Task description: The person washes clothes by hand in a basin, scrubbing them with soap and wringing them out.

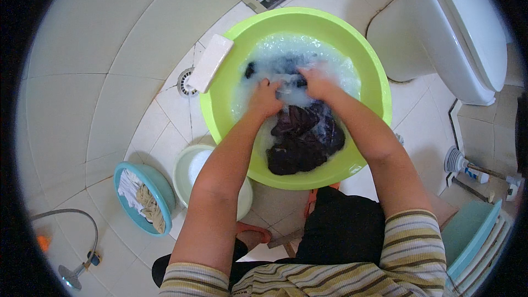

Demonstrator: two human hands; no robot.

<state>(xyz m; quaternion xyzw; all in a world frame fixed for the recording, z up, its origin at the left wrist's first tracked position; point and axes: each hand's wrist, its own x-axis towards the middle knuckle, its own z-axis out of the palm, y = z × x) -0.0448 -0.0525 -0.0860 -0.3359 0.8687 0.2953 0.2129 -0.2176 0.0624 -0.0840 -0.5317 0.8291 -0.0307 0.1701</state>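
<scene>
A large lime-green plastic basin stands on the floor before me, holding cloudy, sudsy water. My left hand dips into the suds near the middle, its fingers bent beside dark wet cloth. To its right, my right hand is blurred and partly under the water, fingertips against dark cloth. Foam and cloudy water hide both grips. A dark garment lies bunched below my hands, partly above the surface. Another dark piece of fabric shows under the suds beyond them.
A white board-like block leans on the basin's left rim by a floor drain. A pale bucket and a blue tub of clothes stand left. A toilet and plunger are right; a shower head lies lower left.
</scene>
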